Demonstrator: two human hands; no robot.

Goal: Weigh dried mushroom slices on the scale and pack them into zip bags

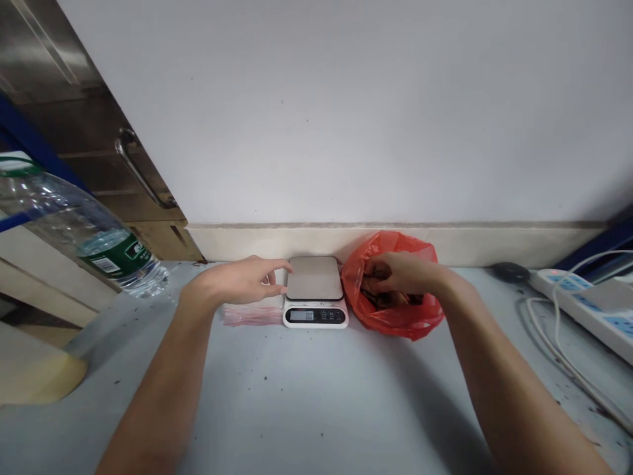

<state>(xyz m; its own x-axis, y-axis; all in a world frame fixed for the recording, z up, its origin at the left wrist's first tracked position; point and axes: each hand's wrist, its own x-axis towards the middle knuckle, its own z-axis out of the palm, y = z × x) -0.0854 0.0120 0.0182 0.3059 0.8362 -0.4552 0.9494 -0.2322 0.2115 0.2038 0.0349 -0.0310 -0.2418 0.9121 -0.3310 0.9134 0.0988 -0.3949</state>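
A small white kitchen scale with a metal plate stands against the wall; its display seems to read zero. My left hand is at the scale's left edge, thumb and fingers apart with nothing between them. Below that hand lies a stack of clear plastic bags with pink edges. To the right of the scale sits an open red plastic bag holding dark brown, dried-looking pieces. My right hand reaches into this bag, its fingers curled down on the pieces, with the fingertips partly hidden.
A water bottle leans at the left, near a metal cabinet handle. On the right are a white power strip, white cables and a dark round object. Dark crumbs dot the grey tabletop.
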